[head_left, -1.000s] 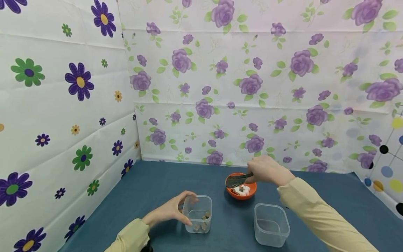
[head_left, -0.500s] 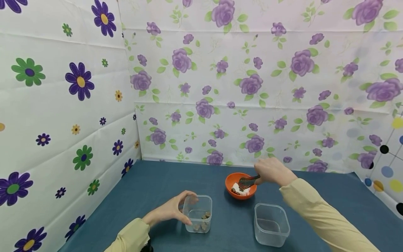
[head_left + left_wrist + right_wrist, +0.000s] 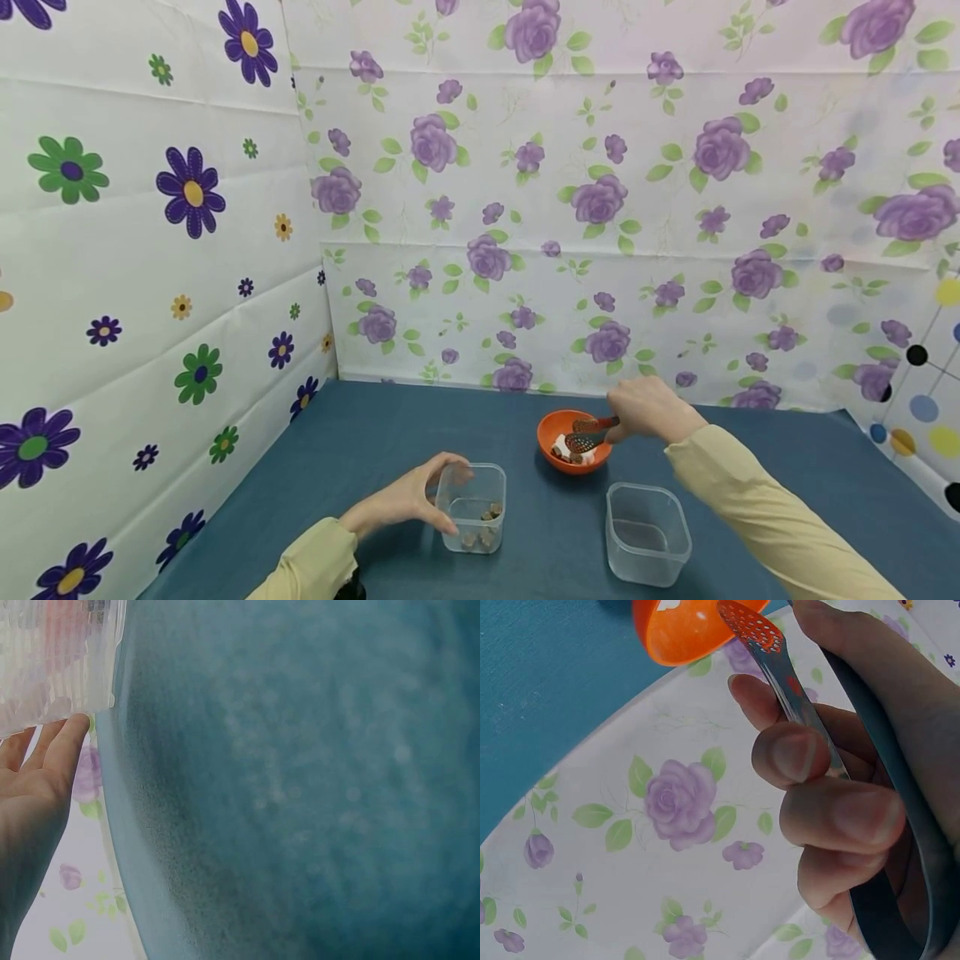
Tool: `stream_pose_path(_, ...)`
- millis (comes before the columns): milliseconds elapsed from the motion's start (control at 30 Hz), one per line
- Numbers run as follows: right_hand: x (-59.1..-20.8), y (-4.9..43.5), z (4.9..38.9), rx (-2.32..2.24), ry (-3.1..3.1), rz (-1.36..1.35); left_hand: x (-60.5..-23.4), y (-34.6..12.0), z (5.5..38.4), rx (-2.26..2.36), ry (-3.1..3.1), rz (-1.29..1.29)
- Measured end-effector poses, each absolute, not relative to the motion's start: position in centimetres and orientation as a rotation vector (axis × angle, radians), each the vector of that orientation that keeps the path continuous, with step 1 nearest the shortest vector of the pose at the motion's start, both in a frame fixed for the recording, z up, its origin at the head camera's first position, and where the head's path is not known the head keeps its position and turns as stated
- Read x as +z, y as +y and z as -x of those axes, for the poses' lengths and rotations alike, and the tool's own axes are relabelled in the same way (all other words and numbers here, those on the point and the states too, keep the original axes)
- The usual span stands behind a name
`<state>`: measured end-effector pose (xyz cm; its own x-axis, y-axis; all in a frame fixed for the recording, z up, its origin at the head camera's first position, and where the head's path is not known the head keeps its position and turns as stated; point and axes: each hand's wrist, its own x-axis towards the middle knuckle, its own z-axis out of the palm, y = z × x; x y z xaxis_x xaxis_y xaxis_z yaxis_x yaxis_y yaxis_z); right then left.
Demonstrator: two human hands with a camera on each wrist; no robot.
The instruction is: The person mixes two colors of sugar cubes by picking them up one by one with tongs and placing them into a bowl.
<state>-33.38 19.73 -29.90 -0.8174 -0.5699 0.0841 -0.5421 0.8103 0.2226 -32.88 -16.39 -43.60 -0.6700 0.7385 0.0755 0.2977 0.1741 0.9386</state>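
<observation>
So the left hand point(image 3: 408, 498) has its fingers curled round the left side of a clear tub point(image 3: 471, 537), thumb on the near side and the other fingers round the far side. There are some small brown chunks point(image 3: 492, 511) sitting in that tub, mostly toward its right. The right hand point(image 3: 651, 410) is up at the far part of the bench point(image 3: 420, 425), fingers wrapped round a pair of dark tongs point(image 3: 587, 442) with holes in the ends. The two tong ends are spread apart over an orange bowl point(image 3: 551, 461), which is to the right of and farther than the tub. In the bowl you've got white pieces point(image 3: 564, 445) with a few brown bits point(image 3: 576, 457) at the near side. Can't tell if the tongs are actually touching any of it.

A second clear container point(image 3: 647, 568) stands near and to the right, well apart from the tub. Bench is blue, and there's a purple-rose sheet point(image 3: 450, 200) along the far side, plus a daisy-print one point(image 3: 127, 275) on the left.
</observation>
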Motion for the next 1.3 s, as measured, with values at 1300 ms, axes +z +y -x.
stream_pose_path(1300, -28.4, 14.0, 29.4, -0.036, -2.761, -1.189, -43.5, -16.4, 32.9, 1.490, 2.064, -0.981)
